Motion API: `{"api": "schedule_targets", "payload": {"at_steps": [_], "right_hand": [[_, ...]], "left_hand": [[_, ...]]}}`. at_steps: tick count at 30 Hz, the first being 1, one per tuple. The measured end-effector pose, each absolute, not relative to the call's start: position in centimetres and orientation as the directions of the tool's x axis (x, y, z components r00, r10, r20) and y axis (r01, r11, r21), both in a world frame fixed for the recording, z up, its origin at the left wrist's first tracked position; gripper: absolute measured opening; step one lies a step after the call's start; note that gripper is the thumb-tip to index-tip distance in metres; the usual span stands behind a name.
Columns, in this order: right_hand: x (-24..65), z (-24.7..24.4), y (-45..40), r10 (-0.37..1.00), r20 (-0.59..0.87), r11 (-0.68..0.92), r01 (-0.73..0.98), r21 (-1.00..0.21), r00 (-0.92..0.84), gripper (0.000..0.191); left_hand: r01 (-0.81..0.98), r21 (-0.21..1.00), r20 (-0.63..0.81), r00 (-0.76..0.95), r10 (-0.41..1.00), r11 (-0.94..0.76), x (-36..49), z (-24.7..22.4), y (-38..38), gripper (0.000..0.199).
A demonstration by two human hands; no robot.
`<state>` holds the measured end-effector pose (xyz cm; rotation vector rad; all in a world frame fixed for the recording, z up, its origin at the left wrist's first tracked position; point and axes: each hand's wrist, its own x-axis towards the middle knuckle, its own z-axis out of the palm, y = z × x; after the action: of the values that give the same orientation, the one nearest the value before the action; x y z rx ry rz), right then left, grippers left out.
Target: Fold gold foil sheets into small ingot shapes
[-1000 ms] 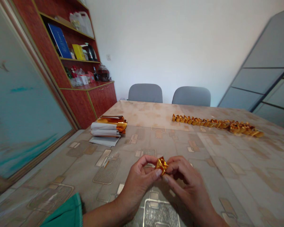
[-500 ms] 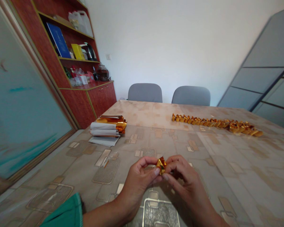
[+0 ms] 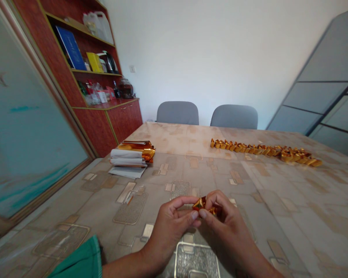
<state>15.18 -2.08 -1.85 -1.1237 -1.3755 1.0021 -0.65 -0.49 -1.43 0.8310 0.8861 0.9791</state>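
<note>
A small folded piece of shiny gold foil is pinched between my two hands above the near middle of the table. My left hand grips its left end with thumb and forefinger. On its right side, my right hand holds it with thumb and curled fingers, which hide part of it. Far off to the right, a long row of folded gold foil pieces lies on the table. At the left lies a stack of gold foil sheets with folded white-backed sheets.
The table has a patterned cover. Two grey chairs stand at its far side. A red-brown cabinet with items on its shelves is at the left, near a frosted glass panel.
The gold foil piece has turned and now stretches sideways between my hands. My right fingers have moved over its right part, and my left fingertips have shifted slightly.
</note>
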Motion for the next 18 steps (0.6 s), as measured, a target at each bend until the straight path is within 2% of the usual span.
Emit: {"api": "schedule_targets", "payload": {"at_steps": [12, 18], "right_hand": [[15.2, -0.6, -2.4, 0.938, 0.333, 0.345, 0.327, -0.88, -0.094, 0.007], [15.1, -1.2, -2.6, 0.956, 0.289, 0.294, 0.248, -0.923, -0.057, 0.008]], "left_hand": [[-0.277, 0.912, -0.23, 0.266, 0.936, 0.302, -0.6, -1.3, -0.6, 0.052], [-0.283, 0.909, -0.221, 0.292, 0.931, 0.305, -0.5, -1.6, -0.7, 0.056]]}}
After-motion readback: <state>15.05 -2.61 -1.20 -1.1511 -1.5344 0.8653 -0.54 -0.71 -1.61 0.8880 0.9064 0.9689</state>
